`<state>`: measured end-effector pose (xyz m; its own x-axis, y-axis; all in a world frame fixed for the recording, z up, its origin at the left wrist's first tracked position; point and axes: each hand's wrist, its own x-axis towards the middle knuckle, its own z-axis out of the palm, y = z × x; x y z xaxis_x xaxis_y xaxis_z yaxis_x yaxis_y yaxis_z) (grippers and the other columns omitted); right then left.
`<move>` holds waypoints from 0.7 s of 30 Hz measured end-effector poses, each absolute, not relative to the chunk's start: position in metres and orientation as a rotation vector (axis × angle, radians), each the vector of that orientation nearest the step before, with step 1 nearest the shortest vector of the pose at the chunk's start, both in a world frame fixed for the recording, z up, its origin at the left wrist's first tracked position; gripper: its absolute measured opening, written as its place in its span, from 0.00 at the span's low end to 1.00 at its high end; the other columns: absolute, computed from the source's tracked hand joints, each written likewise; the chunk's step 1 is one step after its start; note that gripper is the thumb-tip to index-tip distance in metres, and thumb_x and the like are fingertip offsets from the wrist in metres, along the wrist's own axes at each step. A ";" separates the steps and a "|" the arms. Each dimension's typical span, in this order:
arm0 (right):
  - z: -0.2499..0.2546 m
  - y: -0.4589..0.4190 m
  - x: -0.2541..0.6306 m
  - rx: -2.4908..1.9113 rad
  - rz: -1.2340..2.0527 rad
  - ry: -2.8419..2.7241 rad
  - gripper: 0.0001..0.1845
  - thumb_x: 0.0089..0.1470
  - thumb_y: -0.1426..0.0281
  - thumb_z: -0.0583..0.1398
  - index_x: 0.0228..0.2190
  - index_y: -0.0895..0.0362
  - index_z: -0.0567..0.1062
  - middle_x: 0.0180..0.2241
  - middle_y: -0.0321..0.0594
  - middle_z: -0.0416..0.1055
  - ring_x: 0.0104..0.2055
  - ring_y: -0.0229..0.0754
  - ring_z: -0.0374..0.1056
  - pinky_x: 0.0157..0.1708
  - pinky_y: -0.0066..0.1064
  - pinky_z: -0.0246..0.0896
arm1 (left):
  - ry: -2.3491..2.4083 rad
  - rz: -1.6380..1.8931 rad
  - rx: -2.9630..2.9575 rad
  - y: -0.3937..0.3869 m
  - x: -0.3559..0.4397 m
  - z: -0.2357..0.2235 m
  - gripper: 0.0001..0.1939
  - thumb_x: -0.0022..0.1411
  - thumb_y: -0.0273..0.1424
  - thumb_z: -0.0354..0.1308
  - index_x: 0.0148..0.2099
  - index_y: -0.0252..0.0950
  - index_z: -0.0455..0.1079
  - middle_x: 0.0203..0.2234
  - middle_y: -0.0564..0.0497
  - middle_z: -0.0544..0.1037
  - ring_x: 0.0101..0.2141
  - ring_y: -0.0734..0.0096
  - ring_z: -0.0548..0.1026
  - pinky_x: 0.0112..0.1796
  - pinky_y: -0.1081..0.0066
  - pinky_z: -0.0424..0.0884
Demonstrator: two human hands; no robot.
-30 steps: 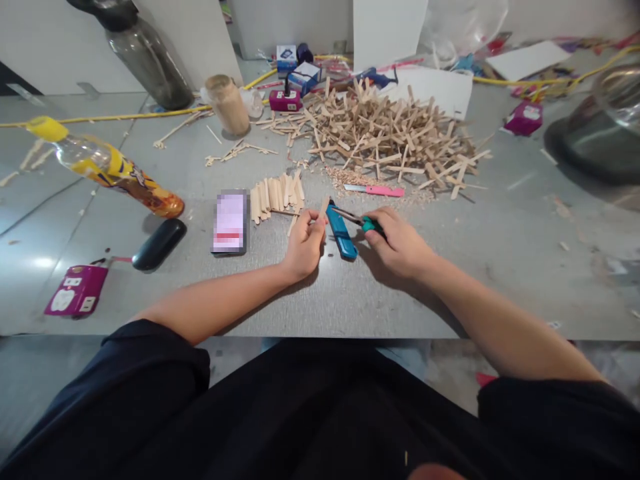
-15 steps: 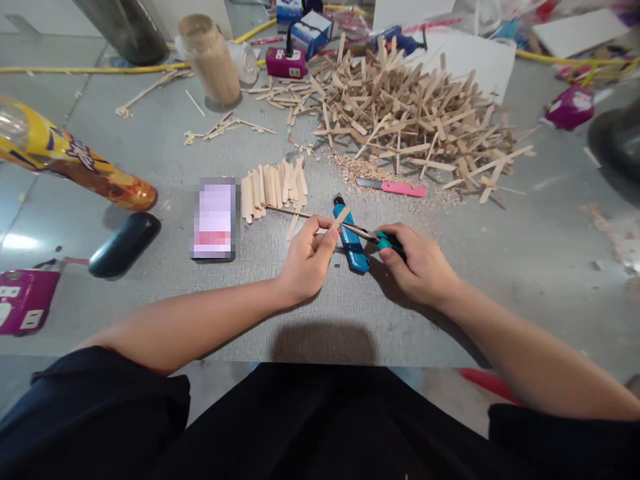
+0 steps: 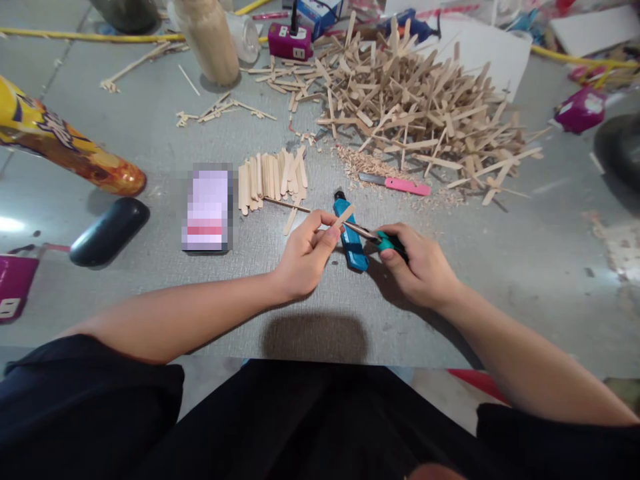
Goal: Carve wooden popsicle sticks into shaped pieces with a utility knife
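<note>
My left hand pinches a wooden craft stick between thumb and fingers, its rounded end pointing up and right. My right hand is wrapped round the green-and-black handles of long-nosed pliers. The metal jaws reach left to the craft stick; whether they grip it I cannot tell. Below the jaws lies a blue utility knife, partly covered. A row of craft sticks lies beyond my left hand, with a thin dark rod at its near edge.
Behind are a large heap of craft sticks, wood shavings and a pink-handled knife. To the left lie a phone, a dark case and a drink bottle. A jar stands at the back.
My view has tilted down and closer. The pliers' jaws, spread apart near the stick before, now lie against it. The craft stick has tipped from near upright to slanting right.
</note>
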<state>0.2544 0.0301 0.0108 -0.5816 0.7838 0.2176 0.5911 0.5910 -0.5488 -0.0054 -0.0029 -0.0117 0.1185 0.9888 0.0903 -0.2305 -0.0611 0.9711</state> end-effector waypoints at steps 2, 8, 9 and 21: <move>0.011 0.029 0.255 -1.097 0.609 -2.379 0.23 0.80 0.49 0.54 0.55 0.54 0.75 0.46 0.52 0.84 0.46 0.59 0.83 0.43 0.49 0.75 | 0.882 1.261 1.132 -0.002 -0.006 -0.013 0.22 0.78 0.54 0.63 0.44 0.41 0.72 0.19 0.62 0.56 0.19 0.78 0.52 0.21 0.71 0.45; 0.014 0.027 0.255 -1.074 0.677 -2.390 0.24 0.79 0.48 0.54 0.55 0.53 0.76 0.45 0.52 0.84 0.43 0.58 0.83 0.43 0.50 0.76 | 0.861 1.286 1.005 -0.001 -0.007 -0.010 0.24 0.71 0.54 0.72 0.38 0.38 0.76 0.19 0.58 0.66 0.20 0.78 0.60 0.21 0.74 0.56; 0.014 0.028 0.256 -1.063 0.700 -2.395 0.24 0.79 0.47 0.54 0.54 0.53 0.76 0.44 0.51 0.84 0.42 0.58 0.82 0.43 0.50 0.76 | 0.861 1.281 0.995 0.000 -0.007 -0.009 0.25 0.69 0.54 0.73 0.37 0.38 0.76 0.19 0.57 0.69 0.20 0.78 0.62 0.21 0.74 0.59; 0.022 0.039 0.262 -0.984 0.886 -2.418 0.29 0.78 0.42 0.54 0.51 0.53 0.79 0.42 0.48 0.83 0.40 0.54 0.81 0.41 0.46 0.73 | 0.747 1.186 0.950 0.003 -0.012 -0.004 0.25 0.65 0.52 0.77 0.35 0.36 0.78 0.18 0.54 0.76 0.20 0.77 0.71 0.24 0.74 0.66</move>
